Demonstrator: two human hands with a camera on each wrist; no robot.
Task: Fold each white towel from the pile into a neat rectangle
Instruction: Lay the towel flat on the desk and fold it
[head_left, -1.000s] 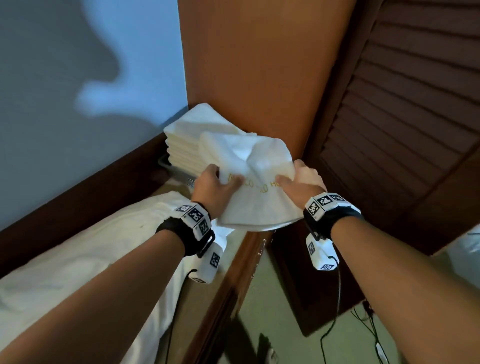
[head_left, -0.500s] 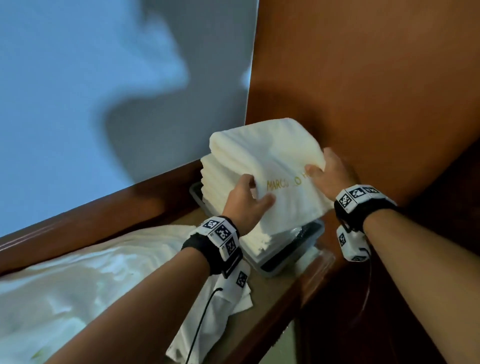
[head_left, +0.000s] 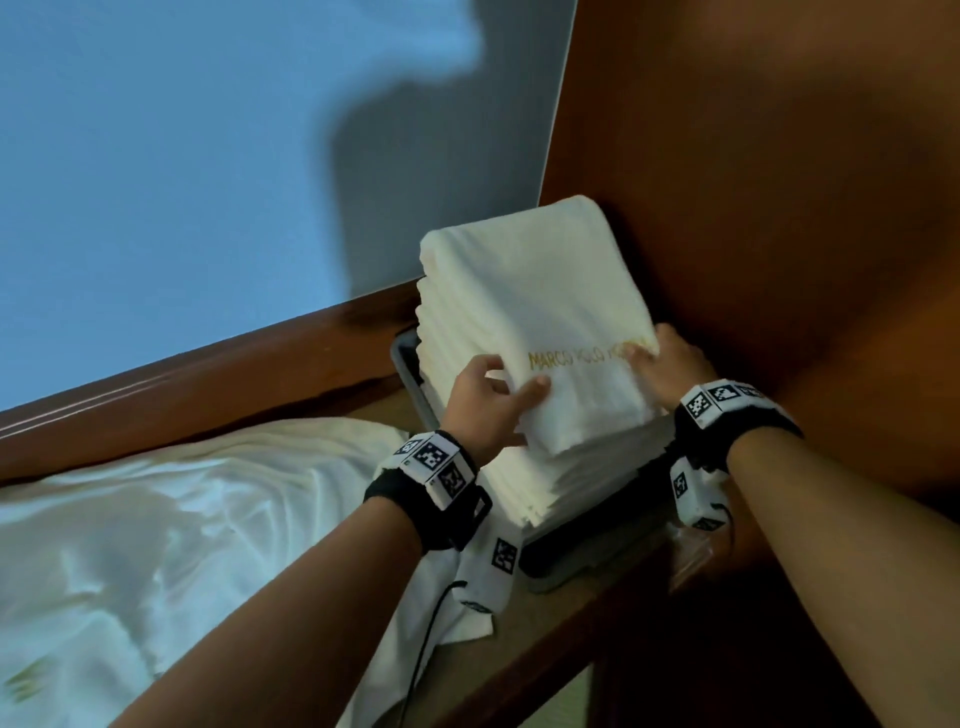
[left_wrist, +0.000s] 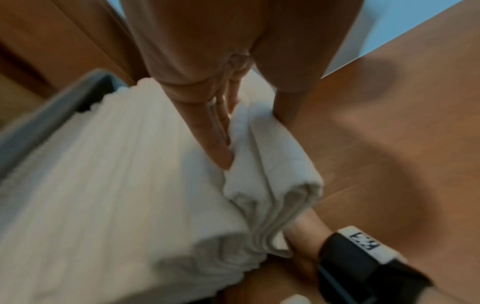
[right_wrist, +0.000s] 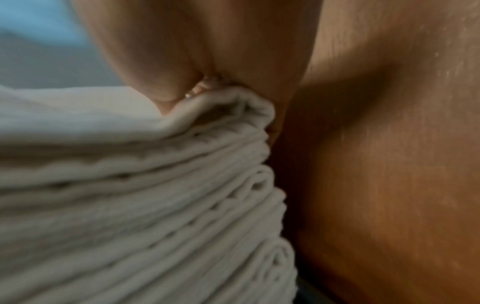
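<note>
We pinch a folded towel (head_left: 540, 332) in left hand (head_left: 485, 405) and right hand (head_left: 670, 364), atop the tall stack (head_left: 561, 478) in the tray (head_left: 576, 556); unfolded towels (head_left: 156, 545) remain

Top towel (head_left: 535, 312) reads "MARCO POLO" (gold lettering, rest hidden).

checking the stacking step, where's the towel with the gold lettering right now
In the head view the folded towel lies on top of the towel stack in the grey tray, right of centre against the wooden panel, gripped by both hands.
</note>
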